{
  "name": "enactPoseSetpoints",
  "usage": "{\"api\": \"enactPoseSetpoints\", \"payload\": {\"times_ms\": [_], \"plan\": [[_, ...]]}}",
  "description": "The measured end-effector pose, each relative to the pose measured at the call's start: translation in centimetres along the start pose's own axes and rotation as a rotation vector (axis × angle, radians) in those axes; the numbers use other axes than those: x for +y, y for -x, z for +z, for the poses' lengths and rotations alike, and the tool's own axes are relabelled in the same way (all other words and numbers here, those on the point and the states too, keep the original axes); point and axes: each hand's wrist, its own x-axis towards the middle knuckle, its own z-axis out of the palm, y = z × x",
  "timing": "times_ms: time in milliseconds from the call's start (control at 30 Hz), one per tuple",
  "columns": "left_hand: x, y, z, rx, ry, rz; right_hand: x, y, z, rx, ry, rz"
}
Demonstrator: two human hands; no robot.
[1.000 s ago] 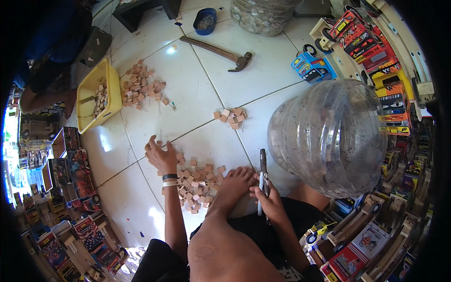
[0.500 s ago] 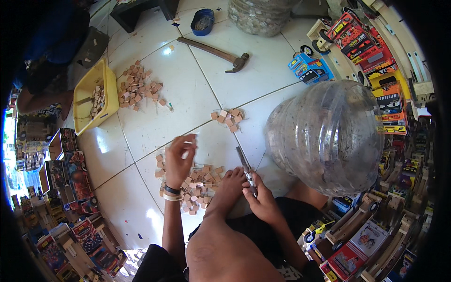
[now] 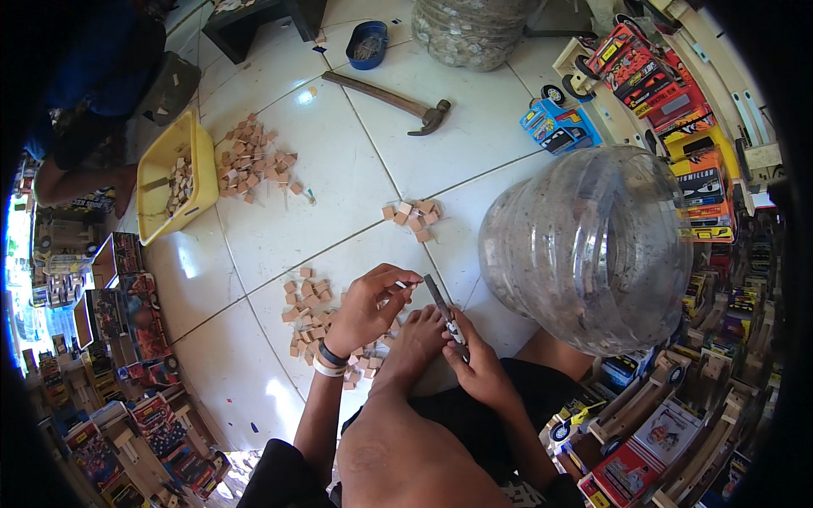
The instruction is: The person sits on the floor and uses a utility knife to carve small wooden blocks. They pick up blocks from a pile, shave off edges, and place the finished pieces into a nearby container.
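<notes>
My right hand (image 3: 481, 362) is closed around a dark, narrow, flat-bladed tool (image 3: 438, 296) with whitish patches near the grip; its exact kind is unclear. Beside the blade's tip, my left hand (image 3: 370, 306) pinches a small thin piece, partly whitish, too small to name. Below that hand lies a pile of small wooden blocks (image 3: 306, 317), partly hidden by my wrist and foot. Farther ahead, a smaller cluster of wooden blocks (image 3: 412, 217) rests on the tiles. Another block pile (image 3: 254, 161) spreads beside a yellow tub (image 3: 203, 173).
A large clear plastic container (image 3: 584, 245) stands close on my right. Ahead lie a hammer (image 3: 381, 96) and a blue dish of small metal pieces (image 3: 367, 46). Toy trucks (image 3: 559, 127) crowd the right side, with more at the left. Another person (image 3: 85, 182) sits far left.
My left hand has moved right, from above the block pile to the tool's tip, its fingers now pinched around a small piece. The right hand with the tool has barely moved.
</notes>
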Motion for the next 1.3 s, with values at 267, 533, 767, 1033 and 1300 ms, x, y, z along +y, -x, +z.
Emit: {"api": "enactPoseSetpoints", "payload": {"times_ms": [267,533,767,1033,1300], "plan": [[0.3,0.1,-0.4,0.017,-0.059,-0.024,0.2,-0.1,0.0,-0.024,0.051,-0.012],[0.7,-0.1,-0.6,0.018,-0.073,-0.031,-0.5,-0.2,-0.1,-0.021,0.082,-0.110],[0.0,-0.1,0.6,0.131,-0.103,0.132,-0.9,-0.3,0.5,-0.039,-0.054,0.024],[-1.9,-0.7,5.9,0.566,0.433,0.178,-3.4,-0.7,3.3,0.165,0.104,-0.108],[-2.0,-0.8,5.6,0.675,0.221,0.164,-3.7,-1.3,4.1,0.234,0.289,-0.052]]}}
